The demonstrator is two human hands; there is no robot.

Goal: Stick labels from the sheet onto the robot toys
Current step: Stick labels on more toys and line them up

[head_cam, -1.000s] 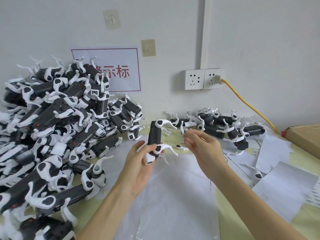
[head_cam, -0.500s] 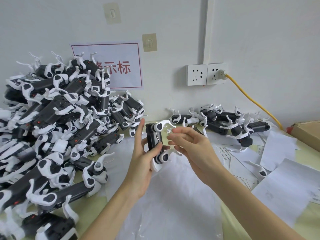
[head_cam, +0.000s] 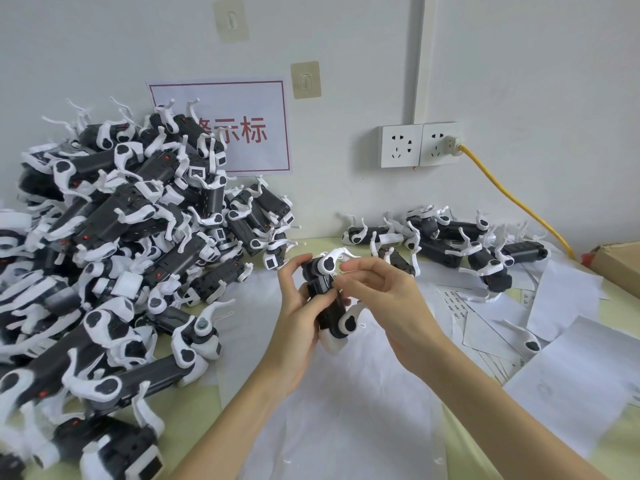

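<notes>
Left hand [head_cam: 294,327] grips black-and-white plastic robot toy [head_cam: 327,299] upright; right hand [head_cam: 384,299], at 3 o'clock, pinches against its upper body.

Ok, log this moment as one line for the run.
step: label going on | left hand: grips robot toy | right hand: fingertips at toy's side, label not discernible | big toy pile: left
</notes>
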